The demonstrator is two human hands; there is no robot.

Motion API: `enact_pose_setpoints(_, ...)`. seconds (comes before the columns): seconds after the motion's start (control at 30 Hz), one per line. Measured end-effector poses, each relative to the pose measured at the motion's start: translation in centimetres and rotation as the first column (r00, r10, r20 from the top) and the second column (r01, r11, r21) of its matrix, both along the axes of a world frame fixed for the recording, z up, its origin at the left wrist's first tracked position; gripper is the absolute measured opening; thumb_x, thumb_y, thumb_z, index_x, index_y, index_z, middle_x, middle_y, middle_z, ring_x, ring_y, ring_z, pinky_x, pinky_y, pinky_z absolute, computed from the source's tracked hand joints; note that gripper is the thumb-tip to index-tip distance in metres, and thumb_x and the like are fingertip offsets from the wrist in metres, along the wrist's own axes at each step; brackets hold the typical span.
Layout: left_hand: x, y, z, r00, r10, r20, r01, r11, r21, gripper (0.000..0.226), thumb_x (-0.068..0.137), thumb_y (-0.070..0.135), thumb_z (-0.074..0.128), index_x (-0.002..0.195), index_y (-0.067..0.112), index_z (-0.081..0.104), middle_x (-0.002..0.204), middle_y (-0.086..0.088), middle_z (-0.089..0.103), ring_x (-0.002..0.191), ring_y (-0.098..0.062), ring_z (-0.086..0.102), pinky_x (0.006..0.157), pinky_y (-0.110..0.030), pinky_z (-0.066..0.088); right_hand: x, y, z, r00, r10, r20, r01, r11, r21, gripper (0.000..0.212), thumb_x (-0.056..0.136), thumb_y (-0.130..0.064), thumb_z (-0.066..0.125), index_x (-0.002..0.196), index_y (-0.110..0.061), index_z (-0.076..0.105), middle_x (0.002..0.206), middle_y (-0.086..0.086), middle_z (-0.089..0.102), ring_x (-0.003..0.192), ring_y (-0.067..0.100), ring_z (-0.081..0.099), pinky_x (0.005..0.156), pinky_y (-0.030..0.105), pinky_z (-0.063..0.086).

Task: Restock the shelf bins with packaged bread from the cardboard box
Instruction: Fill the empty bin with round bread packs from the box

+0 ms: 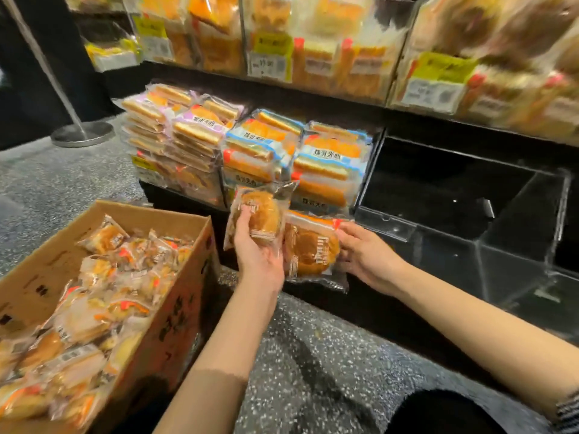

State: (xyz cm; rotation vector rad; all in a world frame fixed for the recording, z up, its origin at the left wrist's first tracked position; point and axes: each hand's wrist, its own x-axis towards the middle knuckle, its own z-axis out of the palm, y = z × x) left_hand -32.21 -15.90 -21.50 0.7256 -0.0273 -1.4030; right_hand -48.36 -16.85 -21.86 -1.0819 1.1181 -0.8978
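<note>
Hands meet in front of the shelf in the head view, each with one bread packet. To do this step well, I would carry both packets rightward and down into the clear bin, which looks empty, and lay them flat at the back so later ones stack evenly; squeezing should stay light, since soft buns dent easily.

Left hand grips the upper bun packet, thumb curled over its front face and the other fingers hidden behind the wrapper. Right hand holds the second bun packet by its right edge, fingers loosely curled round the side; the thumb is hard to make out. The two packets overlap slightly.

Cardboard box sits on the floor at the left, holding many more packets. Stacked sandwich packs fill the neighbouring bins.
</note>
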Motion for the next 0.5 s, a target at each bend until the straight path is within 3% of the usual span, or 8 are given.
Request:
enact_pose_setpoints(0.07, -2.3, 0.1, 0.6, 1.000, 0.000, -0.020, 0.000, 1.000, -0.008, 0.036, 0.090, 0.040, 0.058, 0.121, 0.023, 0.060, 0.109, -0.004, 0.069, 0.103, -0.021, 0.064, 0.095, -0.037, 0.050, -1.5, 0.4, 0.7, 1.000, 0.019, 0.015, -0.020, 0.997, 0.073, 0.037, 0.099, -0.042, 0.039, 0.129, -0.026, 0.053, 0.121, 0.008, 0.064, 0.110, 0.029, 0.061, 0.091, 0.052, 0.049)
enact_pose_setpoints(0.17, -6.0, -0.1, 1.5, 0.999, -0.021, -0.043, 0.019, 0.999, -0.044, 0.035, 0.089, 0.041, 0.060, 0.120, 0.024, 0.060, 0.110, -0.003, 0.069, 0.110, -0.023, 0.062, 0.098, -0.039, 0.048, -5.0, 0.9, 2.2, 0.989, 0.144, 0.010, -0.144, 0.990, 0.008, 0.066, 0.077, -0.060, 0.064, 0.135, -0.036, 0.044, 0.129, 0.002, 0.059, 0.115, 0.028, 0.060, 0.072, 0.045, 0.056)
enact_pose_setpoints(0.27, -8.6, -0.9, 2.4, 0.998, -0.056, 0.001, 0.056, 0.990, -0.129, 0.048, 0.089, 0.042, 0.059, 0.133, 0.026, 0.051, 0.110, 0.001, 0.068, 0.107, -0.020, 0.063, 0.088, -0.036, 0.052, -8.3, 0.4, 3.7, 0.981, 0.060, -0.182, -0.096, 0.976, -0.193, 0.084, 0.070, -0.036, 0.081, 0.140, -0.035, 0.036, 0.128, -0.002, 0.059, 0.110, 0.017, 0.063, 0.079, 0.043, 0.058)
enact_pose_setpoints(0.37, -10.1, -2.3, 2.9, 0.989, -0.087, 0.122, 0.110, 0.974, -0.196, 0.053, 0.087, 0.043, 0.060, 0.136, 0.027, 0.046, 0.115, 0.006, 0.066, 0.109, -0.014, 0.062, 0.098, -0.038, 0.048, -11.7, -1.8, 5.8, 0.932, -0.192, -0.309, 0.088, 0.943, -0.320, 0.087, 0.053, -0.034, 0.087, 0.129, -0.020, 0.047, 0.116, 0.000, 0.065, 0.100, 0.013, 0.067, 0.081, 0.041, 0.059)
enact_pose_setpoints(0.43, -10.7, -3.4, 3.1, 0.979, -0.068, 0.191, 0.102, 0.979, -0.175, 0.065, 0.079, 0.041, 0.067, 0.138, 0.025, 0.044, 0.122, 0.005, 0.064, 0.112, -0.012, 0.061, 0.102, -0.039, 0.046, -14.0, -4.0, 6.7, 0.837, -0.327, -0.440, 0.137, 0.902, -0.409, 0.076, 0.053, -0.035, 0.090, 0.116, -0.013, 0.053, 0.106, 0.001, 0.066, 0.094, 0.014, 0.066, 0.074, 0.039, 0.059)
enact_pose_setpoints(0.5, -10.9, -4.2, 2.9, 0.972, -0.047, 0.228, 0.075, 0.990, -0.118, 0.069, 0.078, 0.037, 0.070, 0.138, 0.021, 0.041, 0.122, 0.003, 0.063, 0.109, -0.013, 0.062, 0.101, -0.038, 0.047, -15.8, -6.7, 6.8, 0.577, -0.422, -0.700, 0.004, 0.858, -0.514, 0.063, 0.059, -0.036, 0.089, 0.109, -0.014, 0.057, 0.099, -0.001, 0.062, 0.090, 0.015, 0.060, 0.075, 0.033, 0.052)
